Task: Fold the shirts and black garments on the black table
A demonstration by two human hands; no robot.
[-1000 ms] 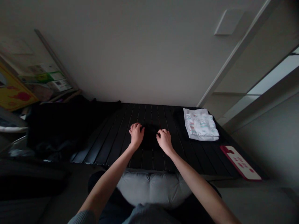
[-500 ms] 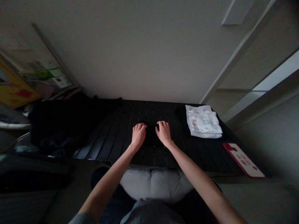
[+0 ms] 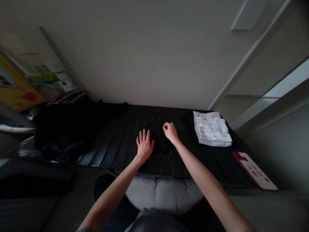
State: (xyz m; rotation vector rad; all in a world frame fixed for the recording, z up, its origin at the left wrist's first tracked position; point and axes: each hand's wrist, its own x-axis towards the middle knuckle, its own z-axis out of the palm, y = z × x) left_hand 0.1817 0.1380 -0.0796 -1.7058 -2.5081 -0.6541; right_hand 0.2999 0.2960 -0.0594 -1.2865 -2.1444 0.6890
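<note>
A small folded black cloth (image 3: 159, 140) lies on the black slatted table (image 3: 120, 141) in front of me, its outline hard to tell from the dark slats. My left hand (image 3: 145, 146) rests flat at the cloth's left side, fingers spread and palm down. At the upper right of the cloth, my right hand (image 3: 170, 131) is closed in a pinch with the fingertips at its edge. How much fabric is between those fingers is too dark to see.
Folded white printed cloths (image 3: 212, 129) lie stacked on the right, over something dark. A red-and-white board (image 3: 256, 172) is near the right front edge. Dark fabric (image 3: 65, 129) is heaped on the left. A pale wall (image 3: 154, 58) rises behind the table.
My left hand has opened from curled fingers to a flat spread and come slightly nearer me. My right hand has closed from a loose curl into a pinch. The view has shifted slightly.
</note>
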